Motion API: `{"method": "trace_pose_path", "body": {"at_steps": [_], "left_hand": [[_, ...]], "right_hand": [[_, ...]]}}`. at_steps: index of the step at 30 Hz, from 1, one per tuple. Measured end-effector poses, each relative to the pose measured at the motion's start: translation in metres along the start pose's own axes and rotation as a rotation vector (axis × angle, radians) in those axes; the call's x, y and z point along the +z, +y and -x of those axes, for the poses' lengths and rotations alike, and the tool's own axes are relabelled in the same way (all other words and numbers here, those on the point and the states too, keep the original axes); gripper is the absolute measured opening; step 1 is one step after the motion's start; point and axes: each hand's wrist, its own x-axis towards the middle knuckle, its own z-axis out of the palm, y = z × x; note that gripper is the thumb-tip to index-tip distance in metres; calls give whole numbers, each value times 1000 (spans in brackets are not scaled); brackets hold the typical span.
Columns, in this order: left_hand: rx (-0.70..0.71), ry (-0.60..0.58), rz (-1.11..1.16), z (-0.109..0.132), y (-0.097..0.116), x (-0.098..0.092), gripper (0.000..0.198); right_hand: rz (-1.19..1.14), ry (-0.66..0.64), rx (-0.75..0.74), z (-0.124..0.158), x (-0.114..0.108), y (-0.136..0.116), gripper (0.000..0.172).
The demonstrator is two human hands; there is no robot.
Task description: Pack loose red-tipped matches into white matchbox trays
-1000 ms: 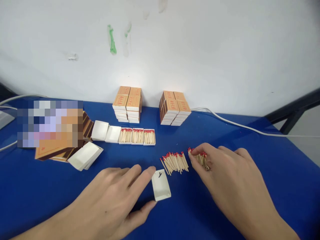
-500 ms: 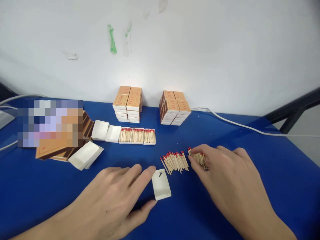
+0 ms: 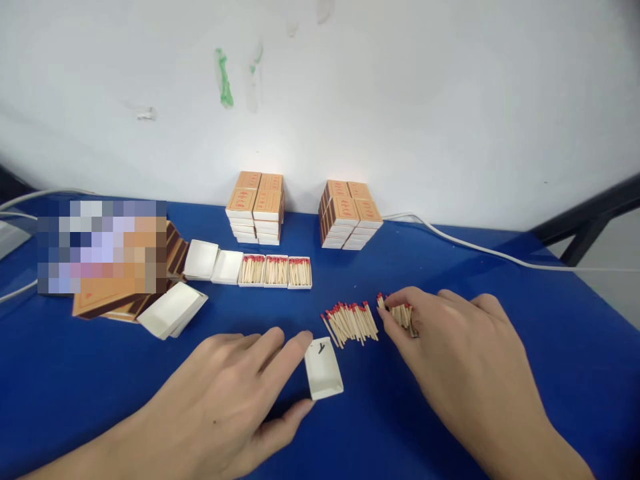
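A white matchbox tray (image 3: 324,370) with a small black mark inside lies on the blue table. My left hand (image 3: 225,390) grips its left side between thumb and index finger. Just beyond the tray, a loose pile of red-tipped matches (image 3: 353,323) is spread out, heads pointing away from me. To the right of that pile, my right hand (image 3: 463,360) has thumb and fingers closed around another bunch of matches (image 3: 401,315) at the tabletop. Part of this bunch is hidden behind the fingers.
Farther back stand three match-filled trays (image 3: 277,271) in a row, with white trays (image 3: 227,268) to their left. Two stacks of closed matchboxes, a left one (image 3: 255,207) and a right one (image 3: 350,213), stand near the wall. More trays (image 3: 173,310) and boxes lie left. A white cable (image 3: 475,252) runs behind.
My right hand has shifted very slightly to the right around its matches. The left hand and the tray have hardly moved.
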Motion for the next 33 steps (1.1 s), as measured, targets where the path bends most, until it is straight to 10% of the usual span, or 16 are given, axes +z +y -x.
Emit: {"method": "trace_pose_path", "body": {"at_steps": [33], "left_hand": [[-8,7,-11,-1,0,0,40]], "right_hand": [[-218,-177,122,-2,2,-3,34]]}}
